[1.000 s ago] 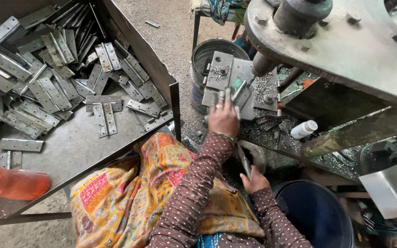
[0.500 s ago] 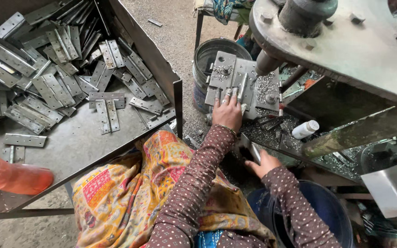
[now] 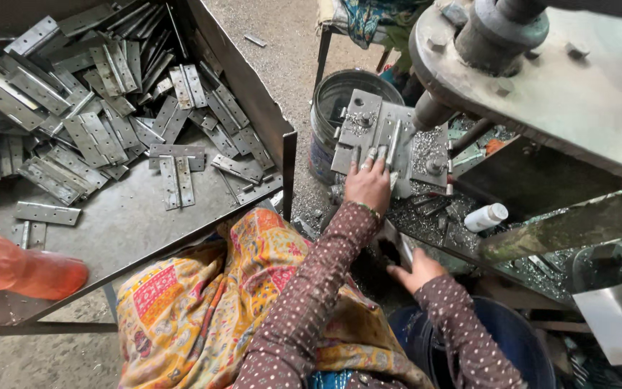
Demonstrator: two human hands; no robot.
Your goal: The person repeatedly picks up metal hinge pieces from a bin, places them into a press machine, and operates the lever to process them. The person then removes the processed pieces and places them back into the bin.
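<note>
Both hands (image 3: 368,184) (left's fingers) touch metal hinge (image 3: 391,144).

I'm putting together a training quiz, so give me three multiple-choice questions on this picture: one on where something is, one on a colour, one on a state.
1. Where does the left hand rest?
A. on the press plate
B. in the hinge tray
C. on the orange bottle

2. What colour is the bottle at the left edge?
A. blue
B. orange
C. white

3. How do the hinges in the tray lie?
A. stacked in neat rows
B. hung on hooks
C. in a loose pile

Answers: 1 A, its fingers lie on the grey plate under the machine. 2 B, it is translucent orange. 3 C, they overlap at all angles.
</note>
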